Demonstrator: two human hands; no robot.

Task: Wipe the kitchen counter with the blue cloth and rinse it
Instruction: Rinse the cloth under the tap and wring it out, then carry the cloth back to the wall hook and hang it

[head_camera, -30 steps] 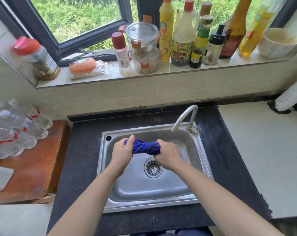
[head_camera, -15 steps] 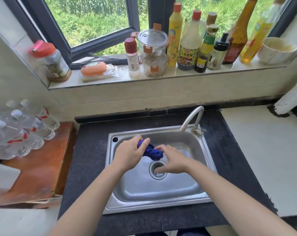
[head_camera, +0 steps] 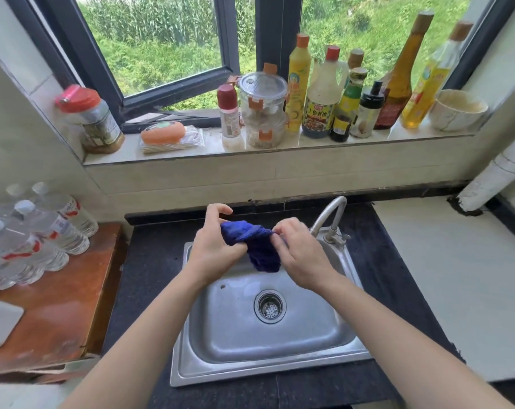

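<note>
Over on the far left, a bunch of clear water bottles (head_camera: 34, 237) sit bunched together on a reddish wooden side table (head_camera: 58, 314), right up against the tiled wall. Next to that table the dark speckled counter (head_camera: 150, 261) starts, with a steel sink (head_camera: 265, 343) dropped into it and a round drain (head_camera: 270, 306) near the middle of the basin.

Both bare arms reach in from the bottom. Left hand (head_camera: 213, 246) has its fingers curled tight round one end of the blue cloth (head_camera: 256, 246), thumb and forefinger sticking up a bit loose at the top. Cloth is scrunched up and held in the air above the back half of the sink, its lower end drooping down between the two hands, not touching the basin as far as I can see. Right hand (head_camera: 302, 255) pinches the other end with its fingertips, so it's clamped on the cloth too.

Just right of that hand is the curved metal tap (head_camera: 330, 215), spout pointing toward the cloth. Can't tell if water's running. Further right the dark counter gives way to a pale surface (head_camera: 457, 276).
</note>
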